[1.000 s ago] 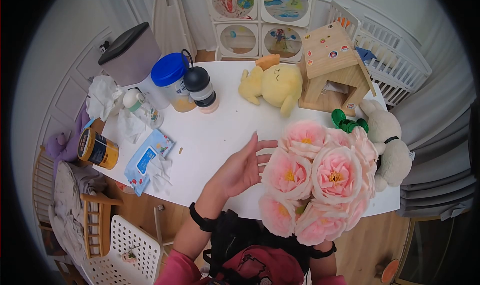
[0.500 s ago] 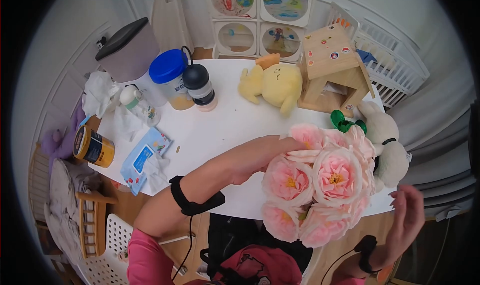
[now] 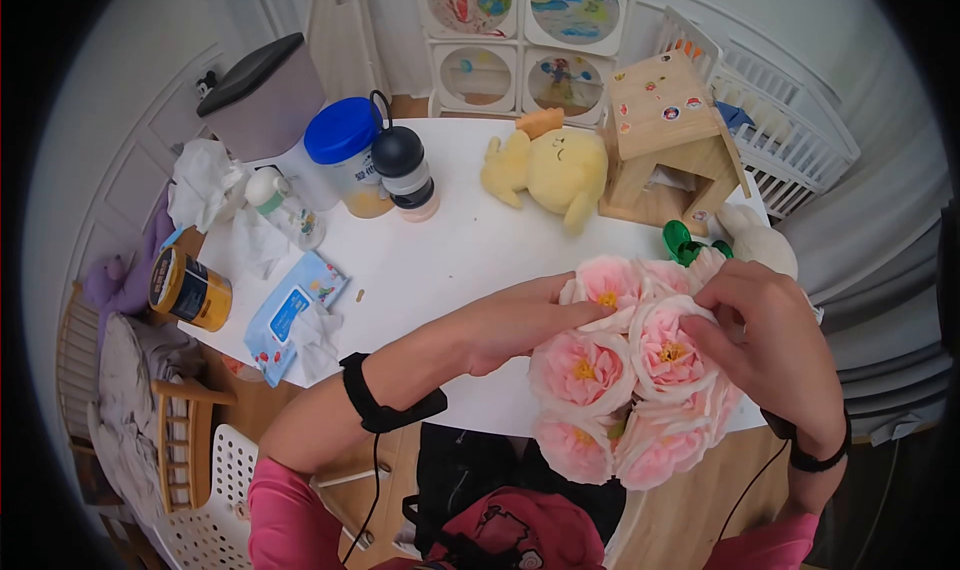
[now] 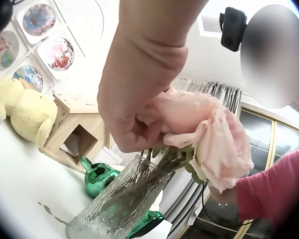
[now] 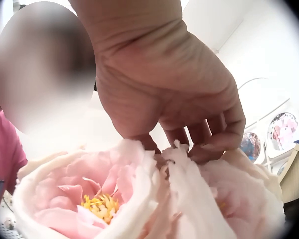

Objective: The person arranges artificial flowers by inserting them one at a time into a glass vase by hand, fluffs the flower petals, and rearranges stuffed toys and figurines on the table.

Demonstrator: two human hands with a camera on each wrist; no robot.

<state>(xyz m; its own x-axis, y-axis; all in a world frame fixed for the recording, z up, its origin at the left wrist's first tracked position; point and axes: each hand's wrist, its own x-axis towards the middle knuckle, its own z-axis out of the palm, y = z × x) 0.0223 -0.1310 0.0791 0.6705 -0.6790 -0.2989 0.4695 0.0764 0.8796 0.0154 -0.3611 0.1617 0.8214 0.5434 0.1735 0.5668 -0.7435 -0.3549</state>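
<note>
A bunch of pale pink flowers [image 3: 585, 370] with yellow centres stands in a ribbed clear glass vase [image 4: 114, 199]. My left hand [image 3: 520, 320] reaches in from the left, and its curled fingers hold a bloom [image 4: 184, 112] from beneath, just above the vase rim. From the right, my right hand [image 3: 775, 340] comes down over the bunch. Its thumb and bent fingers grip the petals [image 5: 177, 174] between two blooms; the fingertips are partly hidden among them. Green stems and leaves [image 4: 189, 167] show under the flowers.
Behind the vase are a shiny green object [image 3: 685, 240], a white plush toy [image 3: 765, 245], a wooden house [image 3: 655, 120] and a yellow plush toy [image 3: 565, 175]. On the left stand a blue-lidded tub [image 3: 345, 155], a black-topped bottle [image 3: 405, 175] and a wipes pack [image 3: 290, 315].
My left arm has swung in so its hand reaches the flowers. My right hand moved out to the right, then back over the top of the bunch.
</note>
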